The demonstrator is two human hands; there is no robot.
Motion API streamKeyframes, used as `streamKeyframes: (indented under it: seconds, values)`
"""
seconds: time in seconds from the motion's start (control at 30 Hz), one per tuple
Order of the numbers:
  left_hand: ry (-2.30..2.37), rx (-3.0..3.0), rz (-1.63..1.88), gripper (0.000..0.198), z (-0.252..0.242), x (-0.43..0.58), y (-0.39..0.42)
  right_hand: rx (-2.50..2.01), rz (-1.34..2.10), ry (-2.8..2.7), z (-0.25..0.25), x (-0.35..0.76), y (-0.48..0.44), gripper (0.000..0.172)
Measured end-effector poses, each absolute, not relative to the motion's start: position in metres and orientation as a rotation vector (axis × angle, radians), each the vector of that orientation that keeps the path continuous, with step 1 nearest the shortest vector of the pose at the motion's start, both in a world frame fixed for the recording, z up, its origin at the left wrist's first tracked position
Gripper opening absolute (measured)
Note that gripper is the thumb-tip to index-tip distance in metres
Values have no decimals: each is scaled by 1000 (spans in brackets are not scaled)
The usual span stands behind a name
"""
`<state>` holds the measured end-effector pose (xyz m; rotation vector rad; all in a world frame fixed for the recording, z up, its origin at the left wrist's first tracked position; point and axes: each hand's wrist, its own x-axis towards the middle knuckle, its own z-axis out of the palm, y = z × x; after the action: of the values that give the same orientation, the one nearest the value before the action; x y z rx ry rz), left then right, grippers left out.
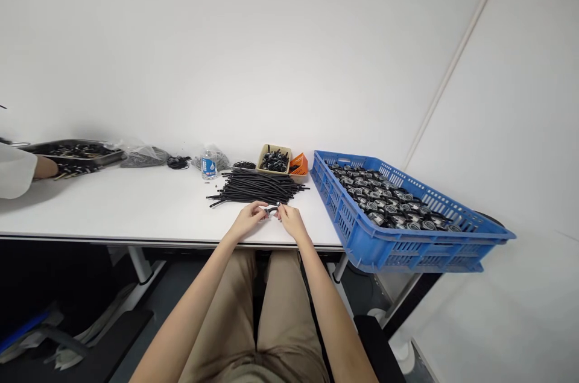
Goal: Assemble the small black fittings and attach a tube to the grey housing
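Observation:
Above the white table (172, 208), close to its front edge, my left hand (249, 218) and my right hand (292, 219) meet over a short curved black tube (272, 209). Fingers of both hands are closed on it, one hand at each end. Small shiny bits show near the fingertips, too small to make out. Just beyond my hands lies a pile of long black tubes (257, 186), stacked roughly crosswise.
To the right stands a blue crate (348, 226) of black-and-silver parts. Behind the pile are a cream bin (261, 160) and an orange basket (302, 161). A water bottle (208, 164), plastic bags (143, 157) and a metal tray (111, 158) sit leftward, beside another person's arm (45, 167).

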<state>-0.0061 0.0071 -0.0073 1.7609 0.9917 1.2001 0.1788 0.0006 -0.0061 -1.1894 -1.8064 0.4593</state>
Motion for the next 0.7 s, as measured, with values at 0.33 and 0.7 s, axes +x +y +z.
streamKeyframes:
  seconds: [0.33, 0.7]
  values:
    - [968, 1787, 1222, 36, -8, -6, 7, -1203, 426, -1853, -5, 177, -1, 42]
    - [925, 1781, 1220, 33, -18, -8, 17, -1187, 408, -1880, -5, 178, -2, 37]
